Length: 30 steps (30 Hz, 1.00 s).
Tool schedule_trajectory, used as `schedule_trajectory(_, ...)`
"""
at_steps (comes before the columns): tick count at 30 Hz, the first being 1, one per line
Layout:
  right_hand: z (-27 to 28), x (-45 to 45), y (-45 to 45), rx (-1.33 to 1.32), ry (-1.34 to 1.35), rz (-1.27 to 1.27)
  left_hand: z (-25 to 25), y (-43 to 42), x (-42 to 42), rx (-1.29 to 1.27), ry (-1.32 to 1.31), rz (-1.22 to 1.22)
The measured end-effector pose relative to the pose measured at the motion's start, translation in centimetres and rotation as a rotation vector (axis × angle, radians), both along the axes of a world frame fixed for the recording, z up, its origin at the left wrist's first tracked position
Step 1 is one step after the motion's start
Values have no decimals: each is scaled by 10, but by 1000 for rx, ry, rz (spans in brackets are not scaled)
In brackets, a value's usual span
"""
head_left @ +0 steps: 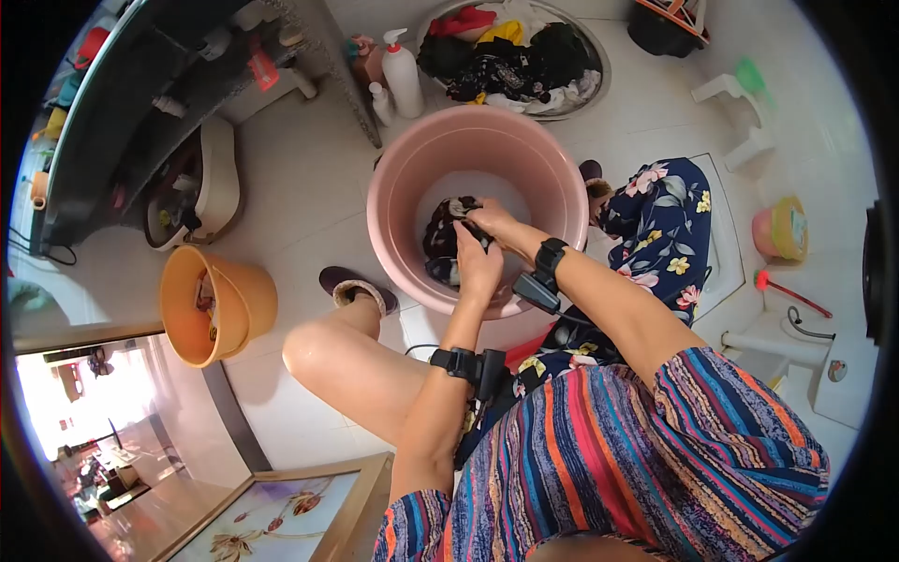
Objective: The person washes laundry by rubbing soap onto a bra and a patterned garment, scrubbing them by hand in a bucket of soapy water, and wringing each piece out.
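A wet-looking dark patterned garment (438, 239) is bunched up inside a large pink tub (398, 178). Whitish water (478, 184) shows at the bottom of the tub. My left hand (478, 262) is closed on the near side of the garment. Just beyond it, my right hand (494, 223) grips the same cloth, its fingers partly hidden in the folds. The two hands are close together, low inside the tub.
Behind the tub, a metal basin (604, 75) holds a heap of clothes beside a white pump bottle (403, 80). An orange bucket (253, 300) stands left, and a white stool (735, 103) is at the right wall. A framed flower panel (281, 515) is at lower left.
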State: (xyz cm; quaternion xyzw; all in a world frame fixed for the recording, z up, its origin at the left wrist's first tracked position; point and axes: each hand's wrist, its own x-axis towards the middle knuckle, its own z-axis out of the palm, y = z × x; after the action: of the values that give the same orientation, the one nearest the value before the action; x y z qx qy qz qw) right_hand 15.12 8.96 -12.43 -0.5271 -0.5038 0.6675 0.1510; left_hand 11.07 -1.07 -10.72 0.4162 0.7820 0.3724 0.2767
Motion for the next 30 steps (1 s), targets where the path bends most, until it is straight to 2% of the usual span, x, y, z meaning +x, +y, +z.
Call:
schedule_trajectory(1,-5,-1,0,-4,3,3,-1,3,-2,-4,3,3)
schedule_trajectory(3,-12,-4,2,788,-359,115,-2,11,-11,128,-1298,410)
schedule_trajectory(4,9,-11,-5,369,-200,120,-2,11,-16,140,-1412,474)
schedule_trajectory(5,13,-16,-18,427,-185,245,3,11,-19,181,-1445,564)
schedule_trajectory(7,25,-22,-46,504,-231,393,12,0,-35,97,-1654,599)
schedule_trajectory(9,33,-21,-73,497,-146,347,-23,-6,-54,102,-1695,543)
schedule_trajectory(10,53,-17,-78,477,-132,312,-15,-7,-58,34,-1649,523)
schedule_trajectory(12,78,-13,-82,544,-100,369,0,-10,-59,77,-1602,413)
schedule_trajectory(13,87,-12,-85,607,-61,428,3,-21,-56,181,-1598,329)
schedule_trajectory(15,92,-17,-87,598,-16,445,-28,-32,-51,309,-1533,162)
schedule_trajectory(17,79,-27,-76,741,-309,482,-3,-10,-48,338,-1692,272)
schedule_trajectory(18,73,-29,-61,907,-452,559,-15,10,-46,361,-1677,378)
schedule_trajectory(19,40,-23,-37,867,-209,304,-28,17,-40,366,-1653,489)
schedule_trajectory(20,51,-15,-9,652,-346,401,-15,18,-30,311,-1604,596)
schedule_trajectory(21,24,-15,5,660,-543,442,3,22,-25,261,-1553,692)
schedule_trajectory(22,29,-21,-3,668,-550,344,-32,23,-36,264,-1627,548)
schedule_trajectory(24,54,-19,-29,698,-509,271,-33,19,-40,321,-1672,544)
schedule_trajectory(25,64,-20,-42,749,-465,471,-38,15,-41,350,-1660,566)
schedule_trajectory(27,55,-22,-61,701,-412,485,-16,-3,-49,171,-1668,482)
schedule_trajectory(28,67,-22,-70,655,-413,515,-45,-8,-57,233,-1902,204)
schedule_trajectory(29,80,-24,-76,611,-413,541,-72,-12,-61,163,-1879,199)
schedule_trajectory(30,68,-24,-74,691,-446,439,-79,-9,-56,283,-1858,189)
